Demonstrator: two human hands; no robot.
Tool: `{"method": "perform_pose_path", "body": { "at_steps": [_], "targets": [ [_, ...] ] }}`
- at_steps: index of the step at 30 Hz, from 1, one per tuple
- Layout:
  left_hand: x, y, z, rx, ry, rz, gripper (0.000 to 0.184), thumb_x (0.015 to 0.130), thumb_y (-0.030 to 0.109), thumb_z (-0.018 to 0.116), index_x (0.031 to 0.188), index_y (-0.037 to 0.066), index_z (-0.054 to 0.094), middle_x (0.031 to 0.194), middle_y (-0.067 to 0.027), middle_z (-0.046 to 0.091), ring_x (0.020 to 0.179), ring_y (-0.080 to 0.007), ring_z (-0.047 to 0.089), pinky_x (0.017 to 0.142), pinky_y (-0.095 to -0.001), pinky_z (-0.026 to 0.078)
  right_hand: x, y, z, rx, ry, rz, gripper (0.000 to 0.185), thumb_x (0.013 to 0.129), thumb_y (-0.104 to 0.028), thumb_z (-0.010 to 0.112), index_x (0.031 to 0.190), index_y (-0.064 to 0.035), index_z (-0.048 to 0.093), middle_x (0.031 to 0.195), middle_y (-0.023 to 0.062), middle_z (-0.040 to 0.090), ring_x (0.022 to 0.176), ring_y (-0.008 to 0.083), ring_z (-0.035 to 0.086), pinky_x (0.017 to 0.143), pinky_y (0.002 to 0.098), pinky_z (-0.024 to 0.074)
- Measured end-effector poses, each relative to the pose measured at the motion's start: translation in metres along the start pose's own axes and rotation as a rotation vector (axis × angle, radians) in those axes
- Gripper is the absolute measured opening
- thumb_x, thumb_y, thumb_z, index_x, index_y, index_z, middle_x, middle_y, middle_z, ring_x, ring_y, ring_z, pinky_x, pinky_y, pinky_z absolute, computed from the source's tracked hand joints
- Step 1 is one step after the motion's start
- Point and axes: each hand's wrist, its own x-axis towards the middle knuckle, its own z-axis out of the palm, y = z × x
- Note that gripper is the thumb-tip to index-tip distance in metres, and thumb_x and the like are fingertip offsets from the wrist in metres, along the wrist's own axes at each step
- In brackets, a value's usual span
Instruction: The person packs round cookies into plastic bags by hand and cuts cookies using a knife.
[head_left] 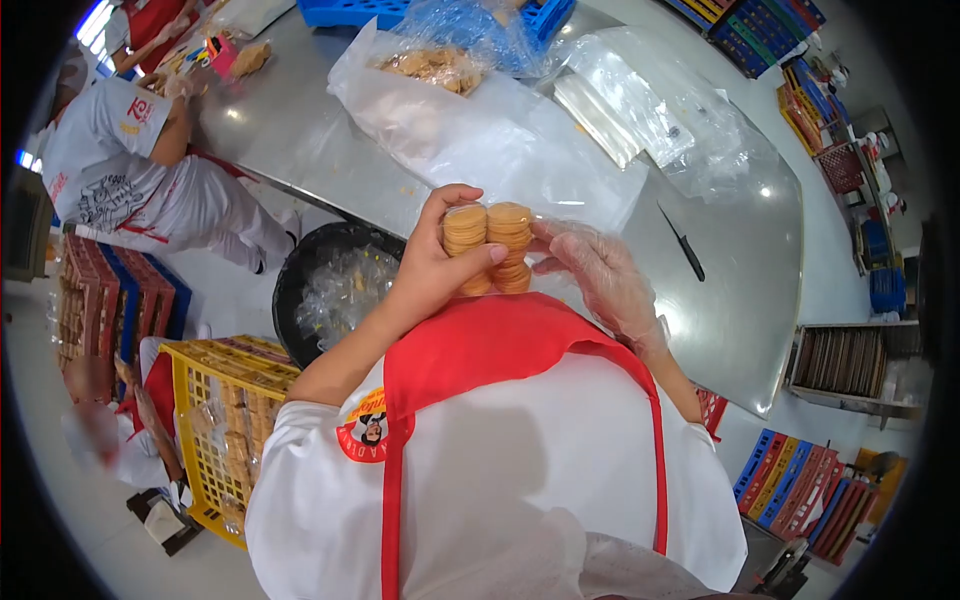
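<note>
A clear plastic pack of round, thin biscuits point(509, 225), stacked in two columns, is held up in front of my red apron. My bare left hand point(445, 245) wraps round its left side, with the thumb across the front. At its right edge, my right hand point(602, 275), in a clear plastic glove, has its bent fingers on the wrapping. Beyond the pack, a white plastic sheet point(510, 165) lies on the steel table point(735, 330). A heap of biscuits in clear plastic point(435, 68) rests on that sheet.
A black-handled knife point(688, 250) lies at the right. Clear plastic bags point(650, 100) and a blue crate point(345, 12) are farther back. A black bin point(290, 290) of crumpled plastic stands left, near a yellow crate point(185, 400). Co-workers point(135, 170) are at the left.
</note>
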Motion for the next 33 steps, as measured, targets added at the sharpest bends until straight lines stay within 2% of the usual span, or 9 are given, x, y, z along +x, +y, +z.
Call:
{"method": "perform_pose_path", "body": {
  "at_steps": [5, 8, 12, 16, 19, 22, 27, 30, 33],
  "targets": [
    [0.006, 0.016, -0.01, -0.045, -0.118, -0.068, 0.041, 0.086, 0.005, 0.072, 0.126, 0.002, 0.063, 0.116, -0.0087, 0.065, 0.109, -0.016, 0.06, 0.096, -0.0297, 0.047, -0.004, -0.01, -0.007, 0.032, 0.066, 0.02, 0.041, 0.103, -0.027, 0.053, 0.128, 0.0044, 0.062, 0.119, 0.0131, 0.067, 0.108, 0.0216, 0.064, 0.082, 0.0312, 0.0516],
    [0.0, 0.012, -0.002, 0.149, -0.195, -0.065, 0.034, 0.087, 0.005, 0.071, 0.121, 0.002, 0.069, 0.118, -0.0106, 0.066, 0.11, -0.0162, 0.061, 0.097, -0.0297, 0.046, -0.007, -0.008, -0.012, 0.024, 0.039, 0.084, 0.043, 0.101, -0.029, 0.055, 0.124, 0.0069, 0.063, 0.117, 0.0147, 0.068, 0.107, 0.0222, 0.066, 0.077, 0.0291, 0.0526],
    [0.011, 0.028, -0.003, 0.107, -0.244, -0.354, 0.034, 0.089, 0.009, 0.071, 0.121, 0.0, 0.068, 0.121, -0.0117, 0.066, 0.105, -0.0164, 0.063, 0.095, -0.03, 0.048, -0.009, -0.021, -0.012, 0.014, 0.027, 0.117, 0.043, 0.099, -0.03, 0.057, 0.119, 0.0075, 0.066, 0.115, 0.017, 0.069, 0.1, 0.0233, 0.068, 0.071, 0.0293, 0.0534],
    [0.028, 0.011, -0.003, -0.099, -0.156, -0.268, 0.034, 0.092, 0.014, 0.068, 0.121, -0.003, 0.065, 0.109, -0.0116, 0.068, 0.095, -0.0161, 0.067, 0.085, -0.0285, 0.055, 0.008, -0.035, -0.028, -0.133, 0.038, 0.015, 0.039, 0.097, -0.028, 0.059, 0.115, 0.0059, 0.069, 0.112, 0.0176, 0.07, 0.095, 0.0232, 0.068, 0.07, 0.0299, 0.0536],
    [0.035, 0.004, 0.017, -0.524, -0.109, -0.37, 0.039, 0.097, 0.02, 0.061, 0.126, -0.006, 0.056, 0.109, -0.0147, 0.067, 0.095, -0.0204, 0.068, 0.083, -0.0333, 0.058, 0.018, -0.058, -0.054, -0.328, -0.04, -0.15, 0.028, 0.095, -0.024, 0.065, 0.098, 0.0029, 0.073, 0.094, 0.0097, 0.07, 0.084, 0.0168, 0.065, 0.072, 0.0292, 0.0521],
    [0.031, -0.01, 0.033, -0.561, -0.122, -0.451, 0.041, 0.098, 0.023, 0.06, 0.126, -0.007, 0.055, 0.112, -0.0152, 0.067, 0.095, -0.0208, 0.068, 0.081, -0.0344, 0.058, 0.036, -0.076, -0.069, -0.404, -0.16, -0.156, 0.032, 0.092, -0.027, 0.067, 0.081, 0.0028, 0.07, 0.075, 0.0072, 0.064, 0.073, 0.0142, 0.06, 0.067, 0.0276, 0.0486],
    [0.017, -0.004, 0.071, -0.342, -0.296, -0.392, 0.077, 0.086, 0.043, 0.073, 0.137, -0.004, 0.041, 0.116, -0.0145, 0.06, 0.095, -0.0208, 0.065, 0.078, -0.0325, 0.056, 0.052, -0.085, -0.082, -0.516, -0.151, 0.044, 0.039, 0.087, -0.035, 0.071, 0.077, 0.0025, 0.07, 0.065, 0.0098, 0.059, 0.065, 0.0157, 0.058, 0.06, 0.0272, 0.0457],
    [0.015, -0.002, 0.107, -0.089, -0.274, -0.399, 0.084, 0.083, 0.044, 0.075, 0.143, -0.002, 0.037, 0.105, -0.0096, 0.059, 0.087, -0.0133, 0.059, 0.072, -0.0284, 0.05, 0.046, -0.077, -0.097, -0.431, -0.208, 0.147, 0.029, 0.087, -0.025, 0.069, 0.076, 0.0014, 0.071, 0.068, 0.004, 0.063, 0.067, 0.0119, 0.057, 0.063, 0.0265, 0.0458],
    [0.014, -0.027, 0.117, -0.576, -0.328, -0.657, 0.085, 0.083, 0.044, 0.073, 0.144, -0.003, 0.036, 0.12, -0.0223, 0.057, 0.106, -0.0335, 0.061, 0.092, -0.0454, 0.05, 0.049, -0.047, -0.139, -0.206, -0.398, 0.071, 0.045, 0.087, -0.04, 0.07, 0.084, 0.0048, 0.074, 0.084, 0.0122, 0.072, 0.073, 0.0189, 0.067, 0.059, 0.0258, 0.0514]
  ]
}}
